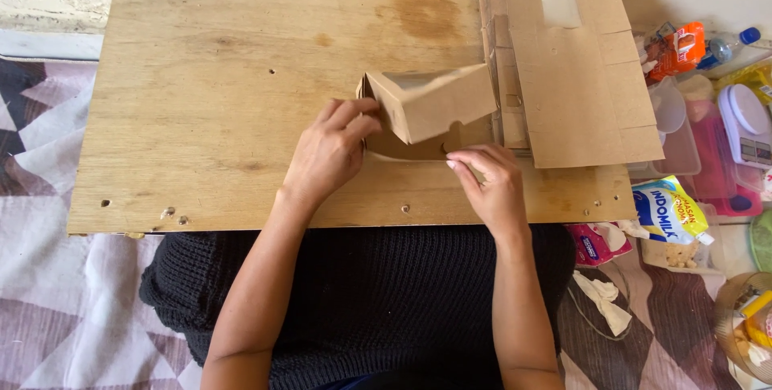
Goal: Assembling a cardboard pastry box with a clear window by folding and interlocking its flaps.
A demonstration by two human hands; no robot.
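Just left of the flat cardboard stack [575, 76], on the plywood bench [225, 100]: half-folded cardboard box [430, 104], left hand [330, 153] pinching its corner, right hand [490, 181] pressing the lower flap, hands apart, steadying the fold.

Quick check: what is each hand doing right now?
Left hand: closed on the half-folded cardboard box, gripping its left end.
Right hand: fingers pressing the box's bottom flap; full grip cannot be told.

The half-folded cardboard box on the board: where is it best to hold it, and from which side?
Probably grip the box at its left end, coming from the left, where the left hand already pinches the folded corner. That end is stiff; the top has an open window and the right side abuts the flat cardboard stack.
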